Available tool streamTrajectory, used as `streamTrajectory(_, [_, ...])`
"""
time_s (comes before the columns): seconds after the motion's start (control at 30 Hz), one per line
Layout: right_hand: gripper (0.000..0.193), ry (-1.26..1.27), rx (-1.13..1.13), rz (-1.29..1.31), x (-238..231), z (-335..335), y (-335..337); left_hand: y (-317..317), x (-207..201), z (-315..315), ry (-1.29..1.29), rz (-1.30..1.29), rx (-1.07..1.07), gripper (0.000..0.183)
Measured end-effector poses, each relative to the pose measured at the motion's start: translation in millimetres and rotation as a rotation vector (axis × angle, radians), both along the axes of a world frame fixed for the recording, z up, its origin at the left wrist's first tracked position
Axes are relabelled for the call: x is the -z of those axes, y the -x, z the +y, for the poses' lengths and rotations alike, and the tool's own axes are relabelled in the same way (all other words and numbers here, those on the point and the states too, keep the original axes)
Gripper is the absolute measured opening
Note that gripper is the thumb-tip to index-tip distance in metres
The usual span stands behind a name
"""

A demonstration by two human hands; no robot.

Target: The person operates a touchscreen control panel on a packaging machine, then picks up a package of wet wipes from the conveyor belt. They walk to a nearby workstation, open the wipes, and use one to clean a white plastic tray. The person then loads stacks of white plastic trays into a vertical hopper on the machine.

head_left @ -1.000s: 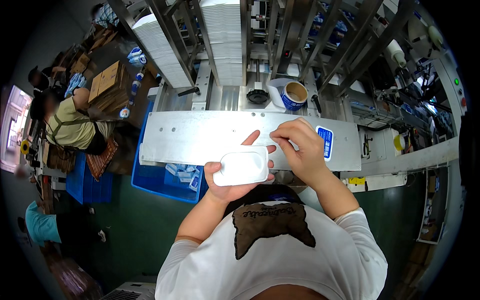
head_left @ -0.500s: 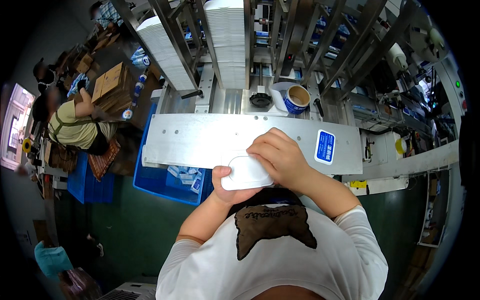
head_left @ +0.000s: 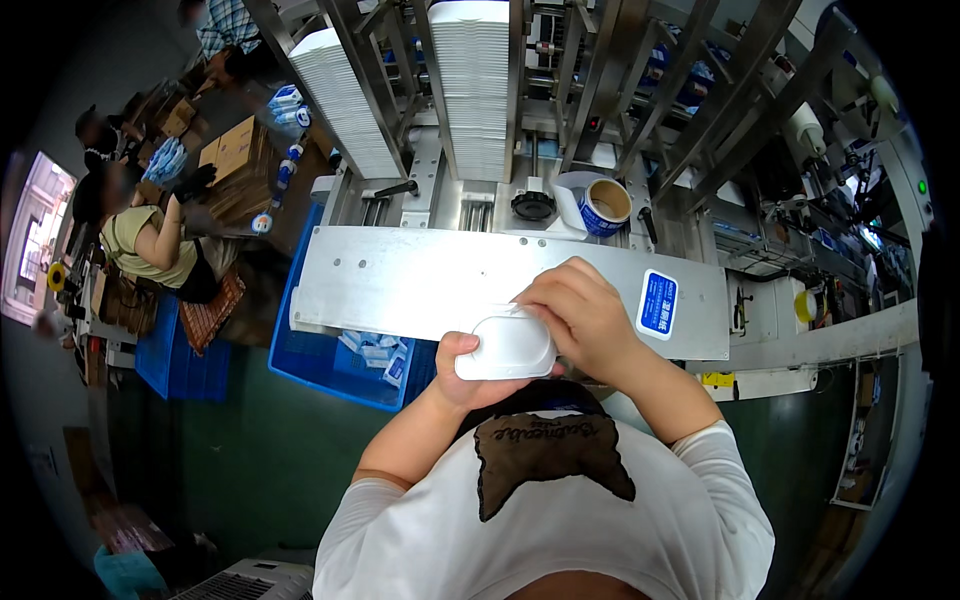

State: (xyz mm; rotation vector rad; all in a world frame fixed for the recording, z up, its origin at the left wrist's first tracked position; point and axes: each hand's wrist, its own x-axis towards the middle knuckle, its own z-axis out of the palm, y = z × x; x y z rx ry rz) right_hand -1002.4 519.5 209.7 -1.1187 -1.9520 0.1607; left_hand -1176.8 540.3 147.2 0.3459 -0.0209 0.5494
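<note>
Tray [head_left: 507, 345], white and shallow with rounded corners, held close to the chest, just in front of the near edge of the grey metal table [head_left: 440, 280]. Left hand [head_left: 462, 375] under and behind the tray, fingers clenched round its left end, thumb lying on the rim. Right hand [head_left: 580, 320] at the tray's far right corner, fingers [head_left: 540, 300] curled down onto the rim and pinching it, knuckles over the table's near edge. Blue sticker [head_left: 657, 304] on the table, just right of the right hand. Blue-and-white tape roll [head_left: 595, 203] beyond the table, beside a black round knob [head_left: 533, 205]. Two tall stacks of white trays [head_left: 478, 85] rising in metal racks behind the table, the second stack [head_left: 345, 100] further left. Blue crate [head_left: 345, 365] below the table's left end, with small packets inside. Far left of the table, another person in a green top [head_left: 150, 245] bent over cardboard boxes [head_left: 235, 150].
</note>
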Motion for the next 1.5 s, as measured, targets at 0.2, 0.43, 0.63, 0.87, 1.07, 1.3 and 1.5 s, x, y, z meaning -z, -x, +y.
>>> streamTrajectory(0.2, [0.016, -0.078, -0.056, -0.02, -3, 4, -5, -2, -2, 0, 0.029, 0.02, -0.034, 0.086])
streamTrajectory(0.43, [0.019, -0.069, 0.076, -0.032, -7, 5, -15, -4, -2, 5, -0.018, -0.053, 0.056, 0.082])
streamTrajectory(0.63, [0.017, -0.051, -0.078, -0.012, 10, 8, 10, -4, 5, -2, 0.066, 0.048, -0.027, 0.082])
streamTrajectory(0.87, [0.02, -0.048, -0.111, -0.01, 4, 5, 10, -5, 6, -2, 0.09, 0.089, -0.03, 0.088])
streamTrajectory(1.07, [0.012, 0.152, 0.158, 0.211, -8, -1, -27, -1, -4, 10, 0.039, -0.053, 0.016, 0.107])
streamTrajectory(1.3, [0.012, 0.194, -0.006, 0.107, 1, -14, -23, 0, -7, 8, 0.078, -0.12, -0.06, 0.094])
streamTrajectory(1.5, [0.011, 0.125, 0.1, -0.001, -5, -16, -26, -6, -8, 12, 0.035, -0.146, -0.037, 0.076])
